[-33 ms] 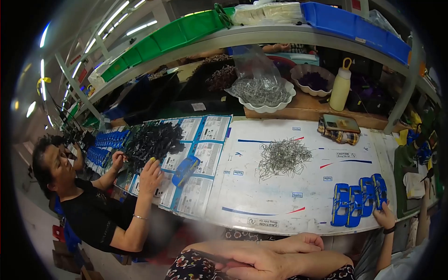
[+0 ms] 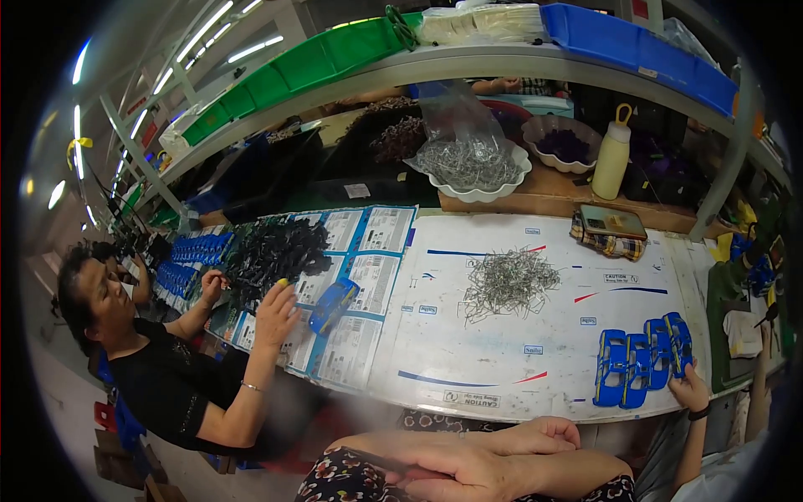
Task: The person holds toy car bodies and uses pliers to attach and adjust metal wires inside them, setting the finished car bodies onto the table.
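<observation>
My forearms are crossed low in front of the table edge, over a dark flowered garment. My left hand (image 2: 554,433) rests at the right with its fingers curled in and nothing seen in them. My right hand (image 2: 456,473) lies at the left, fingers stretched out over the garment, holding nothing visible. Beyond them on the white tabletop sits a heap of thin bent metal wire pieces (image 2: 510,284). Several blue toy car bodies (image 2: 637,368) stand side by side at the right. Another blue car body (image 2: 334,306) lies at the left on printed sheets (image 2: 368,280). Neither hand touches these.
A co-worker at the left has a raised hand (image 2: 276,314) near a pile of black parts (image 2: 280,255). Another person's hand (image 2: 689,390) touches the rightmost car body. Behind are a white bowl (image 2: 481,194) with bagged wire, a pale bottle (image 2: 611,159), a phone (image 2: 613,221) and a shelf (image 2: 502,52).
The left co-worker's raised hand has shifted slightly right. My own hands stay where they were.
</observation>
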### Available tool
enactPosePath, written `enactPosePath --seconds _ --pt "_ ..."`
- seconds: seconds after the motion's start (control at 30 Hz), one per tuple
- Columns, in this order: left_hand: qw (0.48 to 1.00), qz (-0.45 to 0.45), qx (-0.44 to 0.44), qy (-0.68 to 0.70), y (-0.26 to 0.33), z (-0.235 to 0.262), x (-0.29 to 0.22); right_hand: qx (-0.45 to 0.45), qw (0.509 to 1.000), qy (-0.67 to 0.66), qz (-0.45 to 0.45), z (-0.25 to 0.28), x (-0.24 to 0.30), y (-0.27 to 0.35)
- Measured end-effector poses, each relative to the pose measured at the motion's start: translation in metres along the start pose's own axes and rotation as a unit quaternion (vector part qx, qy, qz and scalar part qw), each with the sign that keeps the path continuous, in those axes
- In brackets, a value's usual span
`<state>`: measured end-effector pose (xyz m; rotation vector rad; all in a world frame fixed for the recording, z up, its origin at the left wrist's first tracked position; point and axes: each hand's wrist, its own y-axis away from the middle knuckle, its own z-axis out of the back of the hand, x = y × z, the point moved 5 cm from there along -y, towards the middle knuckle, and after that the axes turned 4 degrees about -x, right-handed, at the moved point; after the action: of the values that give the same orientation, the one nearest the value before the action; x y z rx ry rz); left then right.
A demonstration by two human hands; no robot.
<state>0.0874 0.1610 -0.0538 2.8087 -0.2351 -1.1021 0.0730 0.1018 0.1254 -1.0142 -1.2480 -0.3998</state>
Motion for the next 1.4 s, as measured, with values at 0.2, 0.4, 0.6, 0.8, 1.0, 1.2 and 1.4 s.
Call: enactPosePath --seconds 0.2,0.4,0.6,0.8,1.0,1.2,1.4 --pt "0.998 -0.048 -0.03 0.039 -0.007 -0.018 -0.015 0.06 0.99 -0.053 -0.112 -0.004 -0.012 0.002" --pt "0.998 -0.001 0.023 0.061 -0.002 -0.006 -0.006 0.036 0.995 -0.059 -0.066 -0.004 -0.009 0.001" --pt "0.99 -0.094 -0.051 0.092 -0.011 -0.016 -0.017 0.011 0.996 -0.081 -0.025 -0.003 -0.007 -0.009" --pt "0.994 -0.045 -0.017 0.1 -0.01 -0.009 -0.008 0.051 0.992 -0.086 -0.076 -0.01 -0.007 -0.014" --pt "0.996 -0.08 -0.021 0.021 -0.011 -0.011 -0.016 0.048 0.99 -0.083 -0.099 -0.014 -0.021 -0.015" --pt "0.996 -0.084 0.024 0.036 -0.007 -0.011 -0.013 0.034 0.984 -0.157 -0.081 -0.023 -0.028 -0.007" --pt "0.996 -0.008 0.069 0.063 0.006 -0.001 -0.009 0.042 0.972 -0.202 -0.112 -0.024 -0.035 0.0"
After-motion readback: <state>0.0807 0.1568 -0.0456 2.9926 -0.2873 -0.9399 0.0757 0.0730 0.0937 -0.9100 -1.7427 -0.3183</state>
